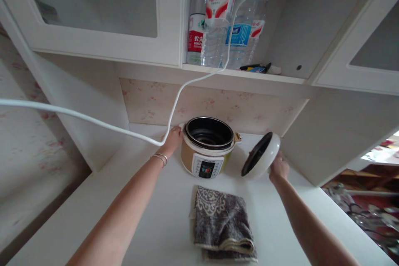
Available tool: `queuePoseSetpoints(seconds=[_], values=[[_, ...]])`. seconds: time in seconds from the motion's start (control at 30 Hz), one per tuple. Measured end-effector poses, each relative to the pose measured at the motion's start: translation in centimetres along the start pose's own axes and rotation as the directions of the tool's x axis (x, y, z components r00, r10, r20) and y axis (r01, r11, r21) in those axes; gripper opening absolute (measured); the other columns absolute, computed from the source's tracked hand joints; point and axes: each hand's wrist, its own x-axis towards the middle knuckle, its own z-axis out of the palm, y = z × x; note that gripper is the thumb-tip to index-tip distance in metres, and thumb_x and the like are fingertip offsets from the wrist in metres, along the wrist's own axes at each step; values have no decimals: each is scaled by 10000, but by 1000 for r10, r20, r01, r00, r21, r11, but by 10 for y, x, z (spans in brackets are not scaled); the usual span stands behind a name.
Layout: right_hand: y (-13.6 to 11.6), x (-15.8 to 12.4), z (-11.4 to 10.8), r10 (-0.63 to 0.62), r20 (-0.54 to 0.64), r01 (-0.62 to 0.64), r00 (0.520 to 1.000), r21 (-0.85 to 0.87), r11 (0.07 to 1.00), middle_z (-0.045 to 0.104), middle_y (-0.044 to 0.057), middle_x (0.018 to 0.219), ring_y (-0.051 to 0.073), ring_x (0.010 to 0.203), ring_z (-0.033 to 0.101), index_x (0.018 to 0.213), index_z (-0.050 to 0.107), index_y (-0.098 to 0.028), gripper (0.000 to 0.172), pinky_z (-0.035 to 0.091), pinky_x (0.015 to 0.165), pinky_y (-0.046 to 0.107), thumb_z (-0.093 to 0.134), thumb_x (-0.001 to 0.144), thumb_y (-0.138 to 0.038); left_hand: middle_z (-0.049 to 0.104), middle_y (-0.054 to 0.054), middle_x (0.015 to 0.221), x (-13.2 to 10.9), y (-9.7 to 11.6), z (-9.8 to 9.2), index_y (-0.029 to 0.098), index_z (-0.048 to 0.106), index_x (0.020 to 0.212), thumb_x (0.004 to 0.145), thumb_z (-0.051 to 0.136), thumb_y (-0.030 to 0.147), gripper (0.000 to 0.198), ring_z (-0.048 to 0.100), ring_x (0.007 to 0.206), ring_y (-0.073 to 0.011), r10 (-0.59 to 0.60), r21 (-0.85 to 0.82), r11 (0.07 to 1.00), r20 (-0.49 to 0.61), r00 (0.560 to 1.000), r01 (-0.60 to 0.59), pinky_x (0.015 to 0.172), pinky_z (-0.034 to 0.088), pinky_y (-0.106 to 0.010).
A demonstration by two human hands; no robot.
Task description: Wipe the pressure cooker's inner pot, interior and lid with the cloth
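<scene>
A gold and white rice cooker (206, 158) stands open on the white counter (149, 224), its dark inner pot showing. My left hand (172, 139) rests against the cooker's left side, fingers curled on its rim. My right hand (278, 169) grips the cooker's white lid (262, 154), tilted on edge just right of the cooker with its dark underside facing left. A bracelet sits on my left wrist.
A folded grey patterned towel (221, 222) lies on the counter in front of the cooker. A white cable (174, 104) hangs across from the left up into the open cupboard, where several plastic water bottles (218, 16) stand. Cabinet walls close in on both sides.
</scene>
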Motion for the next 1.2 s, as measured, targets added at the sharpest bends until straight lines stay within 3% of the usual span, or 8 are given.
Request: queuePoseSetpoints(seconds=[0.13, 0.23, 0.33, 0.43, 0.53, 0.63, 0.9, 1.2], values=[[-37, 16, -27, -211, 3, 201, 977, -322, 925, 690, 243, 928, 397, 944, 630, 984, 695, -92, 668, 457, 789, 475, 311, 862, -624, 613, -64, 1298, 2, -5, 5, 245, 603, 1197, 973, 354, 271, 337, 638, 1065, -224, 3, 0, 1000, -15, 1000, -3, 877, 492, -331], [-70, 14, -44, -533, 71, 514, 843, -399, 759, 704, 151, 886, 306, 860, 645, 970, 695, -151, 570, 450, 743, 375, 362, 884, -606, 611, -63, 1298, 2, -8, 7, 250, 600, 1202, 979, 337, 293, 347, 653, 1026, -230, 16, -4, 1000, -18, 1000, -16, 853, 505, -347], [-108, 4, -54, -823, 211, 822, 527, -370, 432, 693, 99, 866, 220, 813, 634, 894, 683, -169, 433, 425, 708, 291, 437, 909, -525, 611, -65, 1294, 2, -9, 7, 236, 614, 1176, 980, 341, 292, 341, 647, 1044, -223, 25, -22, 999, -31, 999, -26, 868, 504, -339], [-151, -9, -52, -902, 404, 958, 153, -283, 36, 664, 79, 797, 180, 769, 603, 816, 670, -169, 365, 406, 700, 268, 481, 918, -464, 605, -56, 1306, 1, -9, 4, 233, 626, 1153, 977, 359, 277, 323, 633, 1079, -207, 23, -52, 998, -25, 999, -24, 895, 497, -320], [-191, -27, -37, -851, 524, 957, -27, -232, -173, 648, 73, 774, 179, 763, 585, 796, 659, -176, 383, 395, 708, 277, 447, 942, -460, 590, -44, 1332, -1, -9, 0, 241, 621, 1172, 971, 376, 262, 317, 623, 1102, -198, 5, -74, 997, -11, 1000, -6, 934, 482, -316], [-224, -50, -9, -824, 566, 953, 21, -260, -155, 660, 91, 832, 200, 812, 594, 849, 651, -172, 449, 394, 707, 287, 356, 973, -487, 590, -43, 1336, -2, -10, -1, 244, 613, 1197, 971, 383, 258, 323, 618, 1114, -191, -4, -89, 996, 0, 1000, 4, 961, 467, -303], [-275, -94, 78, -652, 561, 847, 510, -460, 267, 659, 209, 1089, 307, 997, 627, 1111, 633, -98, 603, 449, 828, 386, 226, 983, -523, 599, -83, 1315, -2, -10, 0, 264, 574, 1246, 992, 324, 326, 362, 663, 1018, -250, -20, 4, 1000, -5, 1000, 20, 847, 512, -387], [-290, -102, 120, -463, 644, 793, 609, -494, 355, 634, 287, 1112, 347, 1048, 618, 1174, 625, -24, 479, 484, 855, 474, 330, 973, -343, 545, -50, 1389, 1, -13, 2, 296, 569, 1271, 998, 302, 327, 383, 639, 1084, -237, -39, -29, 999, 5, 999, 39, 885, 500, -374]])
